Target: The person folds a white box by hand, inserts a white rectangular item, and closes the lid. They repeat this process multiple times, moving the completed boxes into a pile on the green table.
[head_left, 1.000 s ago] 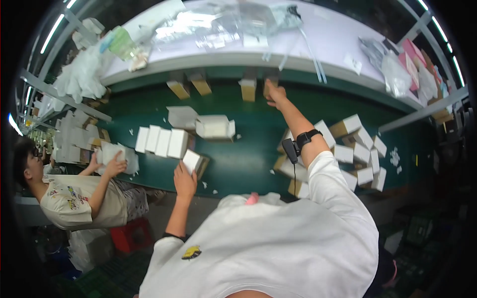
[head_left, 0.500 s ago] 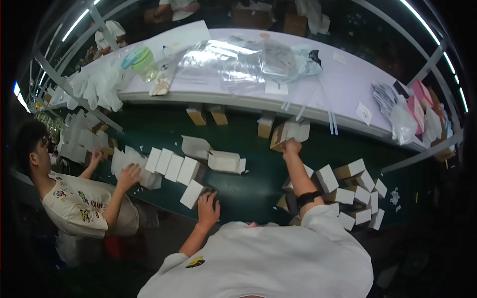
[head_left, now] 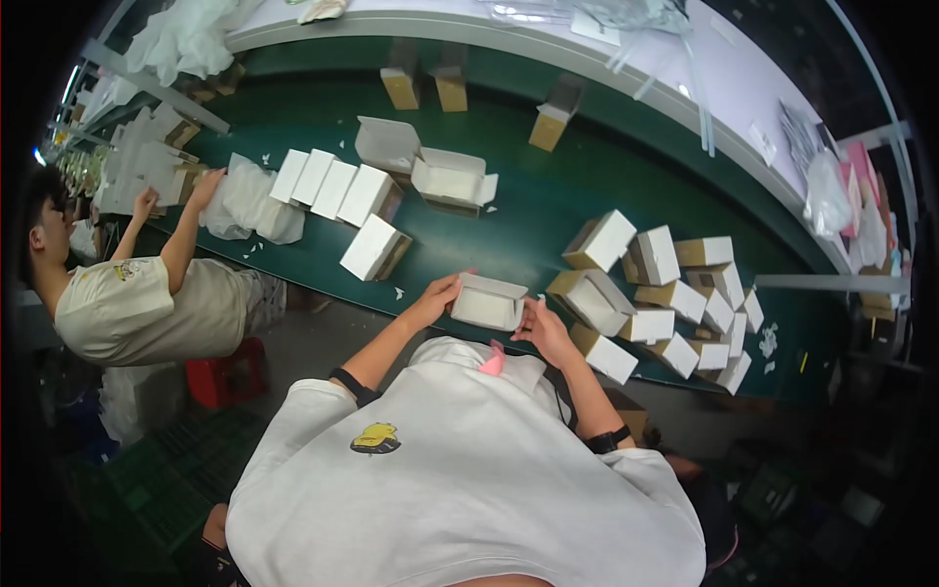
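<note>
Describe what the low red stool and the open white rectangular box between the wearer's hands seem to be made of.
White box: probably matte cardboard, given its thin folded flap. Red stool: perhaps plastic, from its even colour; finish unclear.

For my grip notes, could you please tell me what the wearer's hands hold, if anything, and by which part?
An open white box, held by its short ends: the left hand at the left end, the right hand at the right.

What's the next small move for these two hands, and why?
Probably fold the flap down over the open box: the flap looks raised along the far edge, and the left hand and right hand are at opposite ends of the box.
</note>
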A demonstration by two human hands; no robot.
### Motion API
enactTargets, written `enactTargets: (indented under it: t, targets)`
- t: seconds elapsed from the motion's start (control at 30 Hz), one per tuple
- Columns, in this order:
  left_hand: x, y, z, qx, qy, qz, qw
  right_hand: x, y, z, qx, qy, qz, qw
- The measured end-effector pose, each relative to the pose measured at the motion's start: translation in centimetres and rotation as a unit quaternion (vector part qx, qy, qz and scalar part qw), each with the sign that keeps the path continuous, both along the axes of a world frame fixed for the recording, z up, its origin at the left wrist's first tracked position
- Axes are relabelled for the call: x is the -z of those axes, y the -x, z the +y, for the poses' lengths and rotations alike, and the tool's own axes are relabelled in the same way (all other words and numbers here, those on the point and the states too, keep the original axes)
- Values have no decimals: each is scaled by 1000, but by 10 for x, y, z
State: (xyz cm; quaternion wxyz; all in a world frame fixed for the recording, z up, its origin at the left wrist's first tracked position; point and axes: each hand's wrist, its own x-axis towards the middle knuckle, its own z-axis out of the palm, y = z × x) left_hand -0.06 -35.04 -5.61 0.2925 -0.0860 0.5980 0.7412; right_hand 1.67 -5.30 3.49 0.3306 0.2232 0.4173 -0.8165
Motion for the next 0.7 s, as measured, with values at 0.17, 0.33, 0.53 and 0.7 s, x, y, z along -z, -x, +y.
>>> enactTargets:
  t: [0.17,0.33,0.53,0.7]
  targets:
    - [-17,-26,7,90,-13,115,989,31,-17,-3,-163,-177,184,953]
    - [-65,-48,21,127,109,169,971,39,-21,-21,-114,-412,424,799]
    - [-67,-23,23,65,242,354,901,17,10,-17,-114,-387,443,801]
    - [-99,-20,11,161,355,412,824,-23,15,4,-244,-379,568,688]
